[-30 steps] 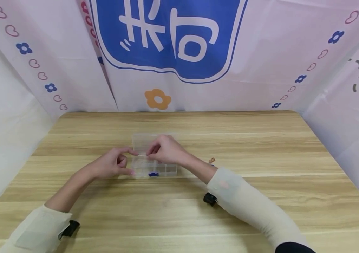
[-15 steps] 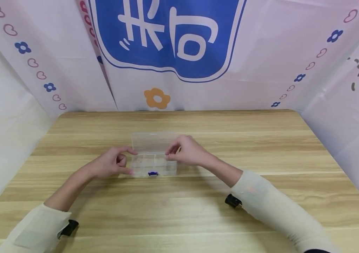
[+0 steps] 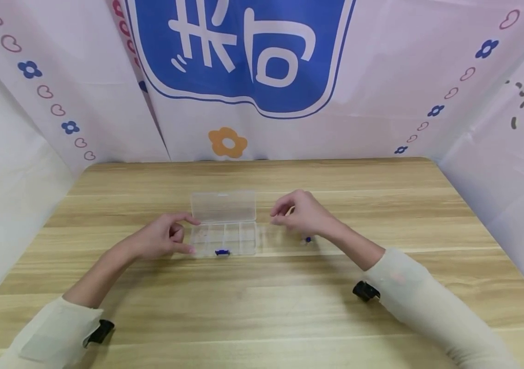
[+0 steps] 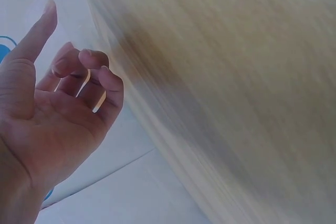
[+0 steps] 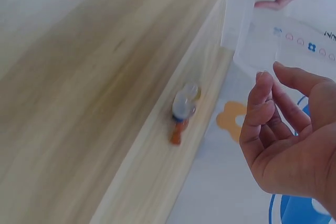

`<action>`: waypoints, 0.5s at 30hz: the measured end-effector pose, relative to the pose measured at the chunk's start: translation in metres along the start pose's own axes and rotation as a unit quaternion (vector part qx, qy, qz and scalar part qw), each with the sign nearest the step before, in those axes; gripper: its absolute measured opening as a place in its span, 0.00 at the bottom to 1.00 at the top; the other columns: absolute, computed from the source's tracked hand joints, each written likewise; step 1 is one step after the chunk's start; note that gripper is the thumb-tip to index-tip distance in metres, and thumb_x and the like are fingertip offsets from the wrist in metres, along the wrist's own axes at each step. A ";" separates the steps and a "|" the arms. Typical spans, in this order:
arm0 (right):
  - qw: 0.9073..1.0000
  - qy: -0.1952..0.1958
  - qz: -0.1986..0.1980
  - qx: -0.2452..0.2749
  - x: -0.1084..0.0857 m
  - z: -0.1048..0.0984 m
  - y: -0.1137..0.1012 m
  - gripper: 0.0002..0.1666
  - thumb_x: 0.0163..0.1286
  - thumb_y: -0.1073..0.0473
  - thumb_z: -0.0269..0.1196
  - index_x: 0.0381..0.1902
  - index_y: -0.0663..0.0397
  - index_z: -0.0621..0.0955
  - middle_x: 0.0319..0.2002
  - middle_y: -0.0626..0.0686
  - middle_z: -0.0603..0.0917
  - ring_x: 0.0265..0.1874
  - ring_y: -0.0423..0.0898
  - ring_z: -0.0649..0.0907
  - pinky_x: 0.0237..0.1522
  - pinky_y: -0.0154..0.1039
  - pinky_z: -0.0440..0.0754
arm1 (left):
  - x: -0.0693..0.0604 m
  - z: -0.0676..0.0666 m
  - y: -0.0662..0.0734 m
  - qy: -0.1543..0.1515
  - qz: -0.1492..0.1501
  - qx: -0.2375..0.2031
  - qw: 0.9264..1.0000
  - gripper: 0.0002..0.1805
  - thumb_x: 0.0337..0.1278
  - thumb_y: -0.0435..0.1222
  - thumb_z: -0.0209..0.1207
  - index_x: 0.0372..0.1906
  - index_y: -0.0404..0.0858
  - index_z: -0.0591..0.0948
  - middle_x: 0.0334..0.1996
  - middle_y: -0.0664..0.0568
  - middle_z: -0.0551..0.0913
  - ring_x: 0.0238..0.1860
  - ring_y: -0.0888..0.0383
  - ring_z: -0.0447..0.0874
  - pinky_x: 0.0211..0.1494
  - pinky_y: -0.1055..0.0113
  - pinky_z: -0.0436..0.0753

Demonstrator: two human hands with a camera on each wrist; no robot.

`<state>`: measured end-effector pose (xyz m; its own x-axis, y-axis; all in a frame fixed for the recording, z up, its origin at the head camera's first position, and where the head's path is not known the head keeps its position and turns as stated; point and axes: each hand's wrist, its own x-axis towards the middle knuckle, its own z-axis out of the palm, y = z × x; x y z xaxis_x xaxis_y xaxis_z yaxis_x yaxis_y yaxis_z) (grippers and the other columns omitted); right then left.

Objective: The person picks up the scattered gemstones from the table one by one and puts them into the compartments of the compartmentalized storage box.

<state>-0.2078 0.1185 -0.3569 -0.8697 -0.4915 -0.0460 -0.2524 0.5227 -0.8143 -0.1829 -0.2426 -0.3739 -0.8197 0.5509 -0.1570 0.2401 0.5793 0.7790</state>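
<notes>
A clear plastic compartment box [image 3: 223, 225] lies with its lid raised at the back and a blue latch [image 3: 222, 252] at its front. My left hand [image 3: 158, 238] holds the box's left end, index finger at the back corner and thumb at the front. In the left wrist view the other fingers of the left hand [image 4: 58, 114] are curled. My right hand [image 3: 305, 212] hovers right of the box. Thumb and index fingertips of the right hand [image 5: 294, 135] are close together, with nothing visible between them. Below it lie small glassy bead-like pieces [image 5: 184, 103], clear, blue and orange, partly hidden in the head view.
The wooden table [image 3: 253, 307] carries the box left of its middle. A white cloth [image 3: 382, 77] with a blue emblem and flower prints hangs behind the table. More printed cloth covers both sides. Each sleeve bears a black wrist camera [image 3: 365, 291].
My right hand has moved right, from over the box's compartments to beside the small pieces. My left hand stays at the box's left end.
</notes>
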 end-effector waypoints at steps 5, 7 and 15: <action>1.000 0.019 0.006 -0.018 -0.006 -0.011 0.007 0.05 0.69 0.62 0.71 0.39 0.58 0.90 0.33 0.49 0.88 0.33 0.46 0.82 0.31 0.38 0.82 | 0.000 0.000 0.002 0.002 -0.003 0.011 1.000 0.34 0.57 0.31 0.74 0.65 0.22 0.73 0.19 0.56 0.66 0.20 0.65 0.63 0.27 0.71 0.69; 1.000 0.021 0.011 -0.018 -0.008 -0.015 0.011 0.06 0.69 0.62 0.71 0.40 0.59 0.89 0.34 0.51 0.88 0.31 0.49 0.83 0.31 0.39 0.81 | 0.000 -0.001 0.003 0.002 -0.002 0.015 1.000 0.34 0.57 0.31 0.74 0.65 0.22 0.73 0.19 0.56 0.66 0.21 0.65 0.63 0.27 0.71 0.70; 0.999 0.022 0.032 -0.019 -0.017 -0.025 0.026 0.08 0.70 0.62 0.70 0.43 0.61 0.88 0.34 0.58 0.87 0.26 0.56 0.86 0.30 0.38 0.80 | -0.002 0.000 0.006 0.003 0.005 0.034 0.999 0.35 0.56 0.33 0.74 0.65 0.22 0.73 0.20 0.56 0.68 0.21 0.65 0.64 0.27 0.70 0.70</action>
<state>-0.2106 0.1578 -0.3625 -0.9020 -0.4257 -0.0724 -0.2100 0.5789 -0.7879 -0.1803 -0.2401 -0.3684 -0.8205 0.5529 -0.1454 0.2832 0.6140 0.7368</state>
